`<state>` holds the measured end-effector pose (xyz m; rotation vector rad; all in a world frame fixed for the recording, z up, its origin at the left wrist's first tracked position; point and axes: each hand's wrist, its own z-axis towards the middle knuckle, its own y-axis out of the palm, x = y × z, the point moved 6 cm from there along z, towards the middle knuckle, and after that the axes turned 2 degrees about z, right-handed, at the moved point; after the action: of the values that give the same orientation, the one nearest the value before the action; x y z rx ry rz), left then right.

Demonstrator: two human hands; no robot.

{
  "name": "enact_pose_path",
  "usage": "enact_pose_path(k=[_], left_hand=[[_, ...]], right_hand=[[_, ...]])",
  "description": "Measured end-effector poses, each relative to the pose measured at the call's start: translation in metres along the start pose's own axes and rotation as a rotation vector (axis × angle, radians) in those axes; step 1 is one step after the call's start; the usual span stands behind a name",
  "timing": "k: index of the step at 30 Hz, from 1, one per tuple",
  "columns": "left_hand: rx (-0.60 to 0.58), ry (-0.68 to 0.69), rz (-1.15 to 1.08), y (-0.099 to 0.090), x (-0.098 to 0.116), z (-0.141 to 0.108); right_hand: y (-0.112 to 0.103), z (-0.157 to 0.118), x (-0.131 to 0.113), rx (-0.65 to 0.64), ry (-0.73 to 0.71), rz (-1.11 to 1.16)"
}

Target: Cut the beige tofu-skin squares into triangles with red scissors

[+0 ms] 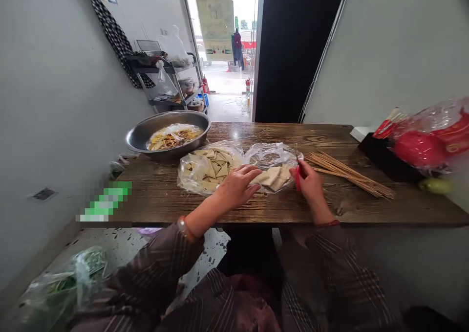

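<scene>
My right hand (310,184) is closed around red-handled scissors (298,176), their dark blades pointing up and away from me. Just left of it, pale flat squares that look like tofu sheets (274,175) lie on a clear plastic bag (269,151). My left hand (238,185) reaches over the table with fingers stretched and thumb apart, between those squares and a second bag. That clear bag (188,175) is spread open and holds many pale triangular pieces (216,166). Whether my left fingertips touch the nearest square, I cannot tell.
A bundle of thin wooden skewers (351,175) lies to the right on the wooden table (164,207). At the back left stands a metal basin (137,139) with a bag of yellowish food. A black box (388,158) with red packages sits at the right. Beyond is a shelf cart (172,68).
</scene>
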<state>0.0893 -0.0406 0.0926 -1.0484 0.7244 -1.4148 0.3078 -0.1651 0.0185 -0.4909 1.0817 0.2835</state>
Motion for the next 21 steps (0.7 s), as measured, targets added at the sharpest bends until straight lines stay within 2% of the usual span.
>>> enact_pose_path(k=[2,4,7,9,12,14,19,21], left_hand=[[-0.036,-0.06,0.062,0.022,0.003,0.017],[-0.147,-0.127,0.168,0.041,0.005,0.022],[-0.315,-0.156,0.251,0.06,0.008,0.006],[-0.347,-0.124,0.259,0.063,0.012,-0.011],[-0.34,-0.069,0.233,0.061,0.016,-0.031],[-0.326,-0.082,0.188,0.059,0.014,-0.035],[-0.136,-0.232,0.108,0.05,-0.004,-0.014],[-0.118,-0.241,0.106,0.054,-0.011,0.001]], right_hand=[[-0.002,-0.009,0.008,-0.014,0.02,-0.142],[-0.005,-0.015,0.014,-0.021,0.033,-0.24],[-0.008,-0.023,0.019,-0.046,0.024,-0.322],[-0.008,-0.028,0.02,-0.058,0.002,-0.369],[-0.004,-0.036,0.019,-0.077,-0.032,-0.462],[-0.002,-0.039,0.018,-0.082,-0.039,-0.49],[-0.001,-0.04,0.016,-0.08,-0.039,-0.455],[0.0,-0.04,0.016,-0.091,-0.035,-0.456]])
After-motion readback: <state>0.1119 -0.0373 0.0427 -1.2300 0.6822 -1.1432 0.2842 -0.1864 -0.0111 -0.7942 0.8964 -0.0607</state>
